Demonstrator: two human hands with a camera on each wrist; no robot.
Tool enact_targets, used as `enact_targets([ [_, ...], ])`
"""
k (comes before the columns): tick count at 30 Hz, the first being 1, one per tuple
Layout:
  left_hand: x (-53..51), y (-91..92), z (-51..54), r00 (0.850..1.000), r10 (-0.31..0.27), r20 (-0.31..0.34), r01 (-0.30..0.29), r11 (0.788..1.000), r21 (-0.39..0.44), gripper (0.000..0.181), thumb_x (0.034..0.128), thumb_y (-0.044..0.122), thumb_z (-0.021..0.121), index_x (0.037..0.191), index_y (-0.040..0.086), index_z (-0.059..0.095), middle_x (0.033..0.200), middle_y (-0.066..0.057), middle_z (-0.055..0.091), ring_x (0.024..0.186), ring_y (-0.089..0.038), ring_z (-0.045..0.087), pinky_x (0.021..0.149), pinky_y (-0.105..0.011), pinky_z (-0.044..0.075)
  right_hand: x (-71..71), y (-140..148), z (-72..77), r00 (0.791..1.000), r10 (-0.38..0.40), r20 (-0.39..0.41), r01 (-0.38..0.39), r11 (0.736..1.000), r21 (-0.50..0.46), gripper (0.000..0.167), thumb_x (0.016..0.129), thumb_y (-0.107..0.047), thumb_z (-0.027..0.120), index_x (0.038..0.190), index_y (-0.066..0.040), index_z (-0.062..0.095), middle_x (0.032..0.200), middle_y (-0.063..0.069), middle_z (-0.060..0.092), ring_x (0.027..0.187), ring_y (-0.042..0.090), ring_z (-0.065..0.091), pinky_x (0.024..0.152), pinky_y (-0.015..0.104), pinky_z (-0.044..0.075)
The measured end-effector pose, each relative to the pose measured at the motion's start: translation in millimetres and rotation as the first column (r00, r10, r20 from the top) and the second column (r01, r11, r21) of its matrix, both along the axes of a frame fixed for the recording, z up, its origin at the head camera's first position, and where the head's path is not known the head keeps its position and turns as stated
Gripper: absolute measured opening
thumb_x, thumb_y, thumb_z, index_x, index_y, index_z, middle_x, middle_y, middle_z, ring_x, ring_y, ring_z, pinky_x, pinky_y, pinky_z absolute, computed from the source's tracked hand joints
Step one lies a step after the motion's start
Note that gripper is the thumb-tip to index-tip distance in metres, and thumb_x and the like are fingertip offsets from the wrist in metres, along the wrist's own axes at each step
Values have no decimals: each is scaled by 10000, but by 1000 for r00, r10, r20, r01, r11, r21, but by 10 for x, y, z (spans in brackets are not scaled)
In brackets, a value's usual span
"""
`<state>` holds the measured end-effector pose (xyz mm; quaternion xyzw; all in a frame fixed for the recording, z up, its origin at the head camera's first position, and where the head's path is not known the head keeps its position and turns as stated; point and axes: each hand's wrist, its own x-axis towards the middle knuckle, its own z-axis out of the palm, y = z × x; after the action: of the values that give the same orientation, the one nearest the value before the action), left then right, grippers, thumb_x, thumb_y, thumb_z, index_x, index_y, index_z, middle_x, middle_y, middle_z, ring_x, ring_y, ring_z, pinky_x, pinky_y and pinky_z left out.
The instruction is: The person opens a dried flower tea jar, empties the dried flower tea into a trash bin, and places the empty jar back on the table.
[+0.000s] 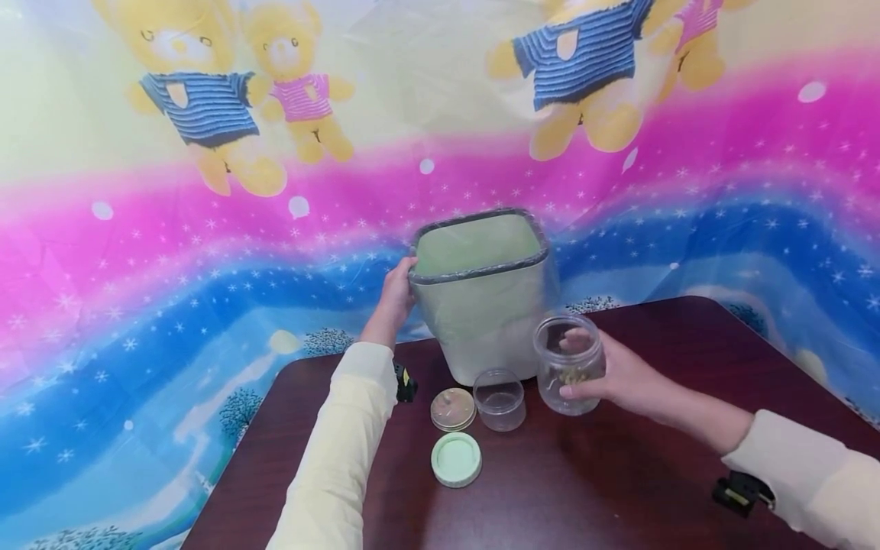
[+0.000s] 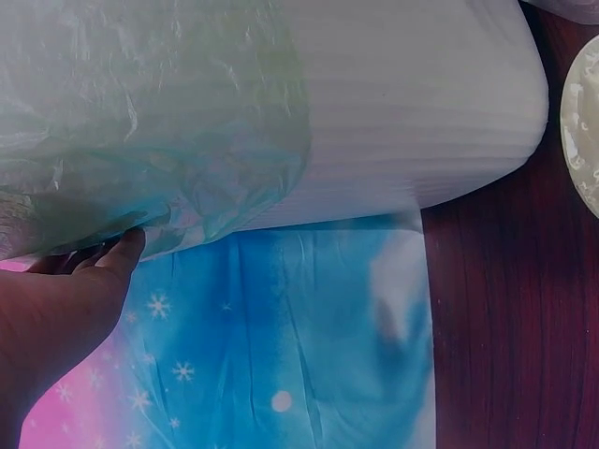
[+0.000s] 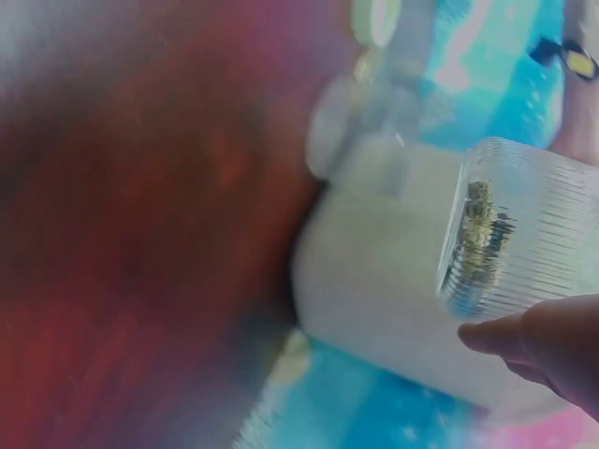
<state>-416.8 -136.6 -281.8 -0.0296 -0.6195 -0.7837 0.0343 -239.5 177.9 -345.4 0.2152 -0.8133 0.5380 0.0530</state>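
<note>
My left hand (image 1: pixel 397 296) holds the left side of a pale trash bin (image 1: pixel 481 321) just under its grey rim. In the left wrist view, the fingers of that hand lie against the clear plastic liner (image 2: pixel 215 122) over the bin's upper wall, and some fingertips are hidden. My right hand (image 1: pixel 622 374) grips a clear ribbed jar (image 1: pixel 571 401) without a lid, just right of the bin's lower front. Small dried yellow-brown bits (image 3: pixel 479 234) lie in the jar, seen through its wall in the right wrist view.
In front of the bin stands a clear open container (image 1: pixel 500 412). Left of it lies a round gold-rimmed lid (image 1: pixel 453 409), with a light green lid (image 1: pixel 457 460) nearer me. The dark wooden table (image 1: pixel 619 489) meets a printed bear backdrop (image 1: pixel 344 252) behind.
</note>
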Motion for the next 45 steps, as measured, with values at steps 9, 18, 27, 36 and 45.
enact_targets([
  [9,-23,12,-10,1000,6,4,-6,1000,2,429,964,237,527,1254,-80,527,1011,-136,556,707,-87,537,721,-250,470,-229,253,573,994,-96,49,93,993,70,826,776,-188,831,1400,31,337,1375,245,446,1211,414,466,970,580,388],
  [18,-1,26,-6,1000,10,10,-10,1000,-9,428,963,222,523,1254,-92,521,965,-109,542,694,-76,510,739,-249,459,-511,338,1002,984,-178,5,177,979,100,897,802,-112,804,1461,60,220,1428,281,357,1249,452,419,866,516,492],
  [27,29,34,-3,1000,23,-8,-23,1000,1,392,946,204,536,1194,-99,535,747,-4,520,558,-50,423,613,-191,434,-752,215,1370,969,-233,-84,241,966,93,860,780,-41,804,1463,-8,282,1349,250,447,1184,425,461,871,548,481],
  [36,29,5,19,999,31,-10,-31,999,-17,396,951,213,530,1206,-91,542,1002,-109,522,698,-72,483,685,-218,454,-935,54,1640,938,-334,-94,346,921,177,940,788,-97,803,1472,42,173,1390,281,368,1229,458,391,923,581,443],
  [45,32,4,27,1000,29,-5,-29,999,-37,334,950,223,530,1143,-48,566,1052,-140,529,731,-86,500,724,-239,465,-1084,-55,1738,912,-369,-178,400,896,193,875,711,5,813,1416,43,297,1314,260,444,1176,441,441,915,569,457],
])
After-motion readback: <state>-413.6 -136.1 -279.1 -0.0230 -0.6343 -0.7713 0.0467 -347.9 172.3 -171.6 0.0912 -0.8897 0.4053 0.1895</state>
